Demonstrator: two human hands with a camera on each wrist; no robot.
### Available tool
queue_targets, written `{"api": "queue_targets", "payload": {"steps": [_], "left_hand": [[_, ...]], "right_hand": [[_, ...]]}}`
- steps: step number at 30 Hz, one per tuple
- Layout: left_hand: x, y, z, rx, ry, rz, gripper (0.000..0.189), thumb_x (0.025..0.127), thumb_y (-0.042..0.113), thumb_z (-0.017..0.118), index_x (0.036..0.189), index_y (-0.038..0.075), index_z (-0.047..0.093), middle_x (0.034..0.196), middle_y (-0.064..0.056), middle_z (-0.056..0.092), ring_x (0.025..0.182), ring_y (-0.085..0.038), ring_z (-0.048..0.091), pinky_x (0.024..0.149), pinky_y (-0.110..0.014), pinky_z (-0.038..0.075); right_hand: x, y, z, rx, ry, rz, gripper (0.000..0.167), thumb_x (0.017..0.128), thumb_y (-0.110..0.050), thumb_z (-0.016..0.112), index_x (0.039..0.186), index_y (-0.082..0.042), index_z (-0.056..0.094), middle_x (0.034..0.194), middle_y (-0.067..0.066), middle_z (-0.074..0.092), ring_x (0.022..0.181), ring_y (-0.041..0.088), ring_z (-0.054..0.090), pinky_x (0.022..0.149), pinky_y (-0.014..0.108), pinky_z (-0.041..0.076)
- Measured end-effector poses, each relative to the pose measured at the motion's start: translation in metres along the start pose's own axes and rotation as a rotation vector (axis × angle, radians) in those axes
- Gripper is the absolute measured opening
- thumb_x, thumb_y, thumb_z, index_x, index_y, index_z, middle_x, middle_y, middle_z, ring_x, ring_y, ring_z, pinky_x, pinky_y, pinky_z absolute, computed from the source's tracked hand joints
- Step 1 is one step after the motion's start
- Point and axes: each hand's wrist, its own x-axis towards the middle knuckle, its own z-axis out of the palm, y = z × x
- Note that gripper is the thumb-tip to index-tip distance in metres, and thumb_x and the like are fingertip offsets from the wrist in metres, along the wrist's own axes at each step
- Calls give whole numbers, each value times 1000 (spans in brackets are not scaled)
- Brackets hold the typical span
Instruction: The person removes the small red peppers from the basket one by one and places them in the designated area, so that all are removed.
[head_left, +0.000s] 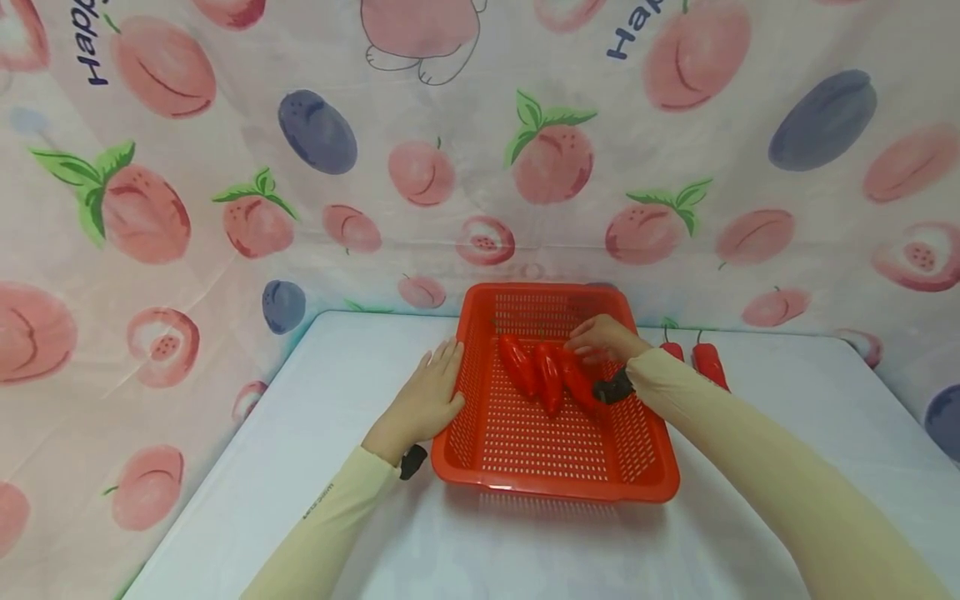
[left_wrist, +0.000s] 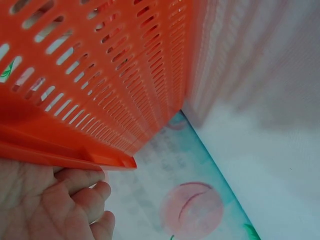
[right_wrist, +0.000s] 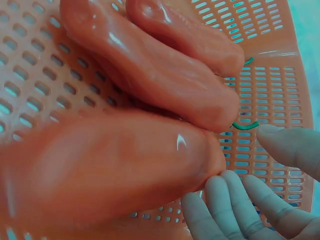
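Note:
A red plastic basket [head_left: 555, 490] with slotted walls stands on the white table. Three red peppers with green stems lie side by side in it: a left pepper [head_left: 517, 365], a middle pepper [head_left: 550, 379] and a right pepper [right_wrist: 115, 160]. My left hand [head_left: 423, 398] rests along the basket's left rim with its fingers extended; the left wrist view shows the fingers against the outside of that rim. Inside the basket, my right hand [head_left: 603, 340] is at the stem end of the right pepper, fingertips at its edge and thumb spread apart from them.
Two more red peppers lie on the table right of the basket, the farther pepper [head_left: 708, 364] beside a nearer pepper [head_left: 672, 349] partly behind my right sleeve. A fruit-patterned cloth [head_left: 480, 200] hangs behind the white table [head_left: 337, 358].

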Motion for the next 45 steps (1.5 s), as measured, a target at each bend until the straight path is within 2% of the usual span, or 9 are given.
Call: {"api": "queue_targets", "payload": {"steps": [8, 16, 19, 24, 30, 31, 36, 41, 45], "left_hand": [[0, -1, 1, -7, 17, 5, 69, 91, 20, 45, 149, -3, 16, 156, -19, 16, 146, -33, 16, 119, -48, 13], [-2, -1, 2, -18, 15, -1, 69, 91, 21, 44, 149, -2, 16, 157, -18, 15, 146, -32, 15, 120, -46, 11], [-2, -1, 2, -14, 16, 0, 68, 91, 21, 44, 149, -3, 16, 157, -18, 15, 146, -32, 15, 120, -46, 12], [-1, -1, 2, 0, 3, 0, 69, 91, 21, 44, 149, -2, 15, 157, -18, 14, 146, -32, 15, 120, -46, 12], [-1, -1, 1, -10, 1, -10, 68, 91, 22, 44, 149, -2, 15, 157, -17, 14, 146, -30, 14, 120, -45, 10], [-1, -1, 1, -13, 3, -11, 68, 91, 22, 43, 149, -2, 15, 157, -17, 14, 147, -30, 13, 120, -45, 9], [-1, -1, 1, -21, 14, -12, 68, 91, 22, 44, 149, -2, 17, 157, -17, 16, 146, -30, 14, 120, -45, 10], [-2, 0, 0, -13, 5, -15, 68, 91, 21, 43, 149, -1, 15, 157, -17, 15, 147, -30, 14, 120, -45, 9], [-2, 0, 0, -15, 8, -12, 68, 91, 21, 43, 149, -2, 16, 157, -17, 16, 146, -31, 15, 120, -46, 11]], "right_hand": [[-2, 1, 1, -32, -2, -15, 46, 90, -7, 55, 129, 15, 44, 135, 30, 43, 123, 41, 49, 102, 46, 45], [-6, 3, 0, -70, -30, -36, 34, 88, -8, 57, 114, 14, 58, 105, 18, 65, 112, 38, 57, 97, 46, 48], [-4, 3, -1, -67, -73, -3, 39, 88, -10, 57, 119, 14, 55, 116, 23, 62, 115, 38, 55, 97, 45, 49], [3, 1, -1, -84, -142, 133, 52, 88, -16, 60, 131, 10, 45, 134, 27, 49, 121, 36, 52, 98, 42, 49], [13, 4, -3, -56, -255, 213, 55, 88, -17, 59, 135, 7, 41, 133, 23, 51, 115, 29, 56, 99, 39, 48], [23, 10, -7, -41, -300, 215, 55, 86, -19, 63, 132, 5, 46, 129, 21, 55, 111, 28, 58, 96, 39, 50], [31, 16, -12, -24, -419, 202, 59, 87, -20, 61, 137, 3, 42, 137, 23, 48, 122, 29, 52, 103, 40, 44], [13, 5, -5, -40, -399, 157, 59, 94, -14, 47, 145, 6, 25, 149, 27, 30, 136, 34, 36, 110, 43, 37], [8, 2, -4, -68, -370, 151, 54, 95, -13, 48, 142, 7, 32, 146, 27, 36, 135, 35, 39, 108, 43, 39]]}}
